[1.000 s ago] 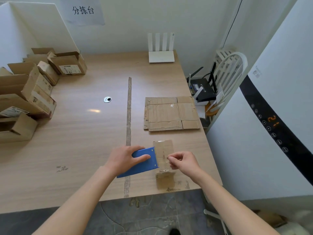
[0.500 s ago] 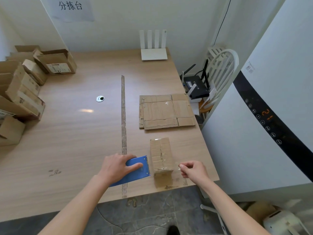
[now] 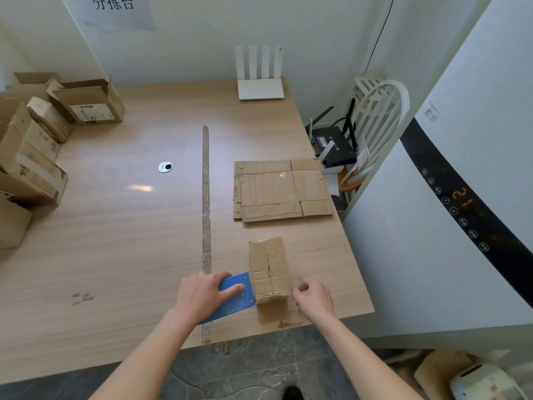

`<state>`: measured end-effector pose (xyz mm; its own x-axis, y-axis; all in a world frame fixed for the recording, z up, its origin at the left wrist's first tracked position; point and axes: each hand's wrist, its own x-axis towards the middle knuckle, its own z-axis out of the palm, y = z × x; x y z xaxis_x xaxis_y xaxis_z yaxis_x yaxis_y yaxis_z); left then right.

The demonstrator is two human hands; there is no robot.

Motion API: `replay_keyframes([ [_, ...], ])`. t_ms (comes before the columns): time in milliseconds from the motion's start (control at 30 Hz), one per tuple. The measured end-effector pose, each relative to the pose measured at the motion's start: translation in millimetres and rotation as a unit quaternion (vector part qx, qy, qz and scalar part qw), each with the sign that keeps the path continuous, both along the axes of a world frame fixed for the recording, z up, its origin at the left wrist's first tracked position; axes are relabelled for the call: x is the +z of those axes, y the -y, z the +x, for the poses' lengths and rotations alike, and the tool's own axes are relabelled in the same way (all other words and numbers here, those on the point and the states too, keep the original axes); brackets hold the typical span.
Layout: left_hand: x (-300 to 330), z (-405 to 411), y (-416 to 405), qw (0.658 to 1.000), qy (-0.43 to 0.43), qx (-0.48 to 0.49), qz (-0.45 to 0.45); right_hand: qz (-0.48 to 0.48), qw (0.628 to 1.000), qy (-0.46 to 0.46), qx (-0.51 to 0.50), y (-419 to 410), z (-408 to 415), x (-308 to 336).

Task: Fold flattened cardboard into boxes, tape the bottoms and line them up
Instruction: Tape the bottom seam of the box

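At the far left of the pale wood-grain counter (image 3: 115, 226), a cluster of assembled brown cardboard boxes (image 3: 37, 151) stands against the wall, well apart from the work in hand.

Near the front edge, the left hand (image 3: 202, 295) rests on a flat blue tape cutter (image 3: 230, 298), palm down, fingers curled lightly over its top and thumb reaching toward its right end. The cutter's long axis slants from near-left up to far-right, and its toothed right end touches the lower left side of the small folded brown cardboard box (image 3: 269, 269).

That box stands just right of the cutter, between the two hands, its long axis running near to far. Glossy clear tape seems to cover its top seam and hang down over the near face.

The right hand (image 3: 313, 297) sits just beside the box's near right corner, fingers curled with thumb and forefinger pinched together. Whether it holds a loose tape end is too faint to tell.

Both hands are about equally close; the left lies to the box's left, the right to its right. Judging from this, the next move is probably severing or smoothing the tape, then carrying the box leftward to the others.

Farther back on the right lies a flattened brown cardboard sheet (image 3: 281, 190), not yet folded.
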<state>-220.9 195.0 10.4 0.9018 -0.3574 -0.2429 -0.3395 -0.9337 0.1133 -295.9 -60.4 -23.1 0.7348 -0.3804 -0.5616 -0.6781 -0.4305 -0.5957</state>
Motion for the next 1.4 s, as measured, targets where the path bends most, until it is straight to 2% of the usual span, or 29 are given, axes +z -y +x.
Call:
replay_keyframes([
  [67,0,1,1,1.000,-0.006,-0.012,0.009,-0.075,0.997,0.018,0.012,3,2,5],
  [100,1,1,2,1.000,-0.009,-0.016,0.007,-0.079,0.995,0.061,0.003,-1,3,10],
  [167,2,2,4,1.000,-0.007,-0.023,0.003,-0.024,0.992,0.122,0.032,-16,7,17],
  [233,-2,2,5,1.000,0.006,-0.027,-0.004,0.031,0.991,0.081,0.100,-40,7,17],
  [367,-4,-3,-6,0.999,-0.009,0.012,-0.028,-0.056,0.984,0.028,0.168,-56,7,5],
  [533,11,-4,-24,0.999,-0.010,0.001,-0.043,-0.051,0.981,0.003,0.189,-52,18,10],
  [667,13,-2,-26,0.999,-0.001,-0.003,-0.034,-0.048,0.980,0.002,0.191,-52,19,11],
  [1000,-1,-8,28,0.993,0.073,0.033,0.087,-0.074,0.984,0.006,0.163,-54,14,13],
  [1233,0,-2,17,0.987,0.072,-0.024,0.143,-0.135,0.976,0.031,0.166,-59,11,19],
  [1300,-8,-3,1,0.988,0.085,0.015,0.130,-0.155,0.975,0.032,0.159,-60,11,18],
  [1400,-25,-8,-18,0.987,0.133,0.061,0.064,-0.166,0.972,0.034,0.162,-60,13,13],
])
